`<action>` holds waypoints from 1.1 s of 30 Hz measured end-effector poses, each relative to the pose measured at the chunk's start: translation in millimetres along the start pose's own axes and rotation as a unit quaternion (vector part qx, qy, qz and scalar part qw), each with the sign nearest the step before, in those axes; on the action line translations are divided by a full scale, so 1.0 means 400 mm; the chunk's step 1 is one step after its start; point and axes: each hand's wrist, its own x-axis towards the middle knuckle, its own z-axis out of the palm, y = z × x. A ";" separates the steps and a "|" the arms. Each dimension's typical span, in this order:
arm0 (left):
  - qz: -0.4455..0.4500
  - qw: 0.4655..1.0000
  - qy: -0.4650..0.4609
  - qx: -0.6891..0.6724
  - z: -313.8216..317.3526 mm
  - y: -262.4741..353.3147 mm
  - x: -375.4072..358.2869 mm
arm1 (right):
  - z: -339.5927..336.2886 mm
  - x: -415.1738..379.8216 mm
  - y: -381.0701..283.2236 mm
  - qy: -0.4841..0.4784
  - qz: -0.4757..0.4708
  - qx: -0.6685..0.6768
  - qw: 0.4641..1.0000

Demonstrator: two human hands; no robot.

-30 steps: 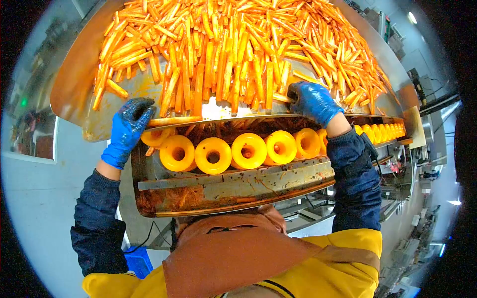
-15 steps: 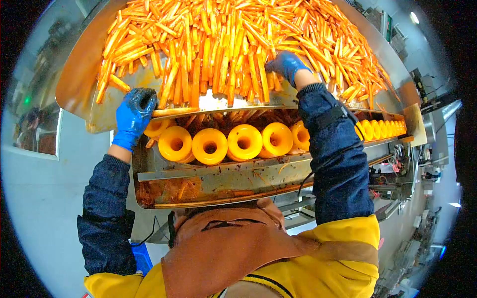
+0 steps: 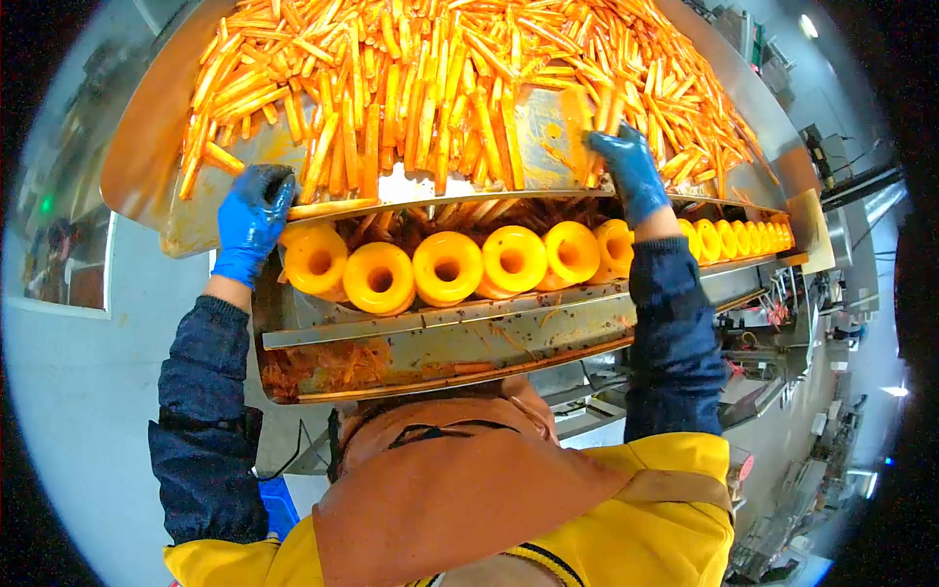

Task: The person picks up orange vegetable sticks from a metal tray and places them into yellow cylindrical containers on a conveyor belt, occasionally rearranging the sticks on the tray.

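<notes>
Orange sticks (image 3: 427, 108), glossy, long and thin, heaped criss-cross

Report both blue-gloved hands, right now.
Left hand: fingers curled by the end of a long orange stick; grip cannot be told.
Right hand: fingers at slender orange sticks; grip cannot be told.

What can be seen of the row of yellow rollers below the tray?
The yellow rollers look like glossy plastic, with thick rounded rims and dark central holes. They line up side by side between the tray's near edge and a metal rail. The right sleeve covers some; neither hand visibly grips one.
</notes>
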 end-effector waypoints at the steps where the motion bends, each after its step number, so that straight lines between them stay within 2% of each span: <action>1: -0.001 1.000 -0.002 -0.002 0.001 0.000 -0.001 | 0.003 -0.054 -0.034 0.006 -0.008 0.092 0.996; 2: 0.003 1.000 -0.002 0.005 -0.002 0.002 0.000 | 0.011 -0.121 -0.070 0.012 -0.016 0.182 0.983; 6: 0.005 1.000 -0.014 0.003 -0.002 0.000 0.002 | 0.081 -0.264 0.036 -0.041 0.063 0.243 0.967; 9: 0.024 1.000 0.002 0.011 -0.005 0.003 0.000 | 0.098 -0.319 0.050 -0.036 0.086 0.167 0.982; 12: 0.015 1.000 0.002 0.011 0.000 -0.004 -0.001 | 0.121 -0.350 -0.016 0.089 0.056 0.206 0.973; 14: 0.010 1.000 0.003 0.014 -0.004 0.003 -0.001 | 0.161 -0.362 -0.054 0.075 0.082 0.213 0.971; 15: 0.006 1.000 0.003 0.017 -0.005 0.005 -0.002 | 0.186 -0.362 -0.034 0.020 0.070 0.245 0.967; 16: 0.005 1.000 0.003 0.017 -0.004 0.005 -0.002 | 0.208 -0.368 -0.033 -0.024 0.046 0.201 0.978; 18: 0.003 1.000 -0.011 0.011 -0.004 0.000 0.002 | 0.229 -0.370 0.007 -0.035 -0.119 -0.028 0.992; 19: 0.001 1.000 -0.009 0.013 -0.006 -0.001 0.003 | 0.228 -0.370 -0.056 -0.020 0.071 0.026 0.997; 20: -0.004 1.000 -0.012 0.010 -0.006 0.001 0.001 | 0.244 -0.357 0.014 0.039 -0.046 0.087 0.994; 22: -0.010 1.000 -0.015 0.007 -0.005 0.000 -0.001 | 0.213 -0.364 -0.012 0.069 -0.005 0.012 0.998; 24: 0.000 1.000 -0.011 0.024 -0.002 -0.003 0.000 | 0.221 -0.384 -0.035 0.097 -0.023 0.004 0.995; 26: 0.000 1.000 -0.009 0.025 0.000 -0.004 -0.001 | 0.238 -0.393 -0.007 0.008 -0.019 -0.045 0.999; 27: 0.002 1.000 -0.007 0.027 -0.001 -0.004 -0.001 | 0.279 -0.389 -0.030 0.016 0.003 0.120 0.993; 30: -0.020 1.000 -0.013 0.008 -0.006 0.004 -0.002 | 0.285 -0.372 -0.021 -0.056 -0.119 -0.058 0.990; 32: -0.016 1.000 -0.008 0.015 -0.004 0.000 0.001 | 0.235 -0.334 -0.086 -0.118 -0.068 -0.085 0.987; 33: -0.011 1.000 -0.005 0.022 -0.002 -0.001 0.000 | 0.220 -0.298 -0.115 -0.089 -0.070 -0.051 0.992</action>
